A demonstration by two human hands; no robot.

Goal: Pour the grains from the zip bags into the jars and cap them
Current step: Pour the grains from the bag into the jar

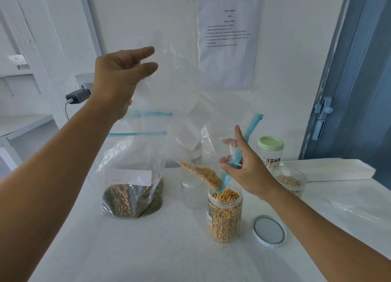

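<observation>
A clear zip bag (196, 116) hangs tilted, mouth down, over an open jar (224, 216) nearly full of yellow corn. Some corn (203, 174) lies in the bag's lower corner at the jar's mouth. My left hand (120, 74) pinches the bag's raised bottom end high up. My right hand (241, 165) grips the blue zip strip just above the jar. The jar's pale blue lid (269, 231) lies flat on the table to its right. A second zip bag (133, 188) with green grains stands at the left. An empty clear jar (191, 195) stands behind the corn jar.
A capped jar with a green lid (270, 150) and an open jar of pale grains (291, 181) stand at the back right. A flat white box (330, 169) and a flat plastic bag (359, 209) lie on the right. A charger (77, 96) hangs on the wall.
</observation>
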